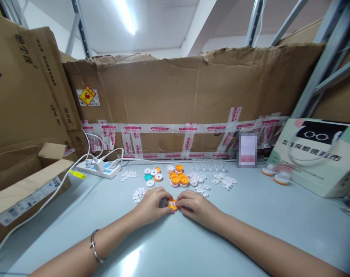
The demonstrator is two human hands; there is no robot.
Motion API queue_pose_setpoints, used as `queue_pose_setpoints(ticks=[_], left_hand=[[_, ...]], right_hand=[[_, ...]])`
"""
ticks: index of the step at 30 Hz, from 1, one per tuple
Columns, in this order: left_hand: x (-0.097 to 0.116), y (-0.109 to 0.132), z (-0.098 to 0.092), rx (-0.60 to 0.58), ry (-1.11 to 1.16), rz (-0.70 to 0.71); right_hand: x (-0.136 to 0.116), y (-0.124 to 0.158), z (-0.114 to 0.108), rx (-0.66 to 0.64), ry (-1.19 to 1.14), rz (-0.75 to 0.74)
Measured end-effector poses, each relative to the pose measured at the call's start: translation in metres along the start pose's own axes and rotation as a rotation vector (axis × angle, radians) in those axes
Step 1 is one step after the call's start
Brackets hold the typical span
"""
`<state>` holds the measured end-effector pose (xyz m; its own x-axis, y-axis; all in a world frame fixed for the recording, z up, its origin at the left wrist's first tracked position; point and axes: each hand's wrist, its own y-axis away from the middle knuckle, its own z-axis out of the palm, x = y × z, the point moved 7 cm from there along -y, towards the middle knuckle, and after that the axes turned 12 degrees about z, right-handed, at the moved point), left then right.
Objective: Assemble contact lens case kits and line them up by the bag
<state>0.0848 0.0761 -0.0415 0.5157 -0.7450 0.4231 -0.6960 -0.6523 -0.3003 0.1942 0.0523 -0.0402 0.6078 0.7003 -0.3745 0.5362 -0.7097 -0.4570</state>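
Note:
My left hand (153, 203) and my right hand (194, 205) meet at the middle of the grey table (249, 223). Both pinch one small orange round part (172, 204) between their fingertips. Just beyond them lie orange round parts (179, 178), white and teal round parts (152, 176) and heaps of small white pieces (139, 194). More white pieces (224, 181) lie to the right. A metal bangle (94, 245) sits on my left wrist.
A white power strip (98, 167) with cables lies at the back left. An open cardboard box (22, 188) stands on the left. A taped cardboard wall (192, 111) closes the back. A printed paper bag (315, 154) leans at the right, with two orange-rimmed parts (275, 174) before it.

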Motion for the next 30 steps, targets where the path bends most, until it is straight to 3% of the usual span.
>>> queue_pose_setpoints(ticks=[9,18,26,30], left_hand=[[-0.003,0.0,0.002,0.02,0.044,-0.004],[-0.004,0.003,0.002,0.105,0.216,-0.028],[-0.013,0.002,0.007,0.085,0.246,-0.054],[-0.014,-0.001,0.0,0.089,0.236,-0.049]], right_hand=[[0.001,0.0,0.001,0.005,-0.043,0.04],[0.018,-0.003,-0.002,-0.003,-0.332,0.314],[0.02,-0.003,0.006,-0.077,-0.372,0.383],[0.022,-0.002,0.011,-0.102,-0.463,0.438]])
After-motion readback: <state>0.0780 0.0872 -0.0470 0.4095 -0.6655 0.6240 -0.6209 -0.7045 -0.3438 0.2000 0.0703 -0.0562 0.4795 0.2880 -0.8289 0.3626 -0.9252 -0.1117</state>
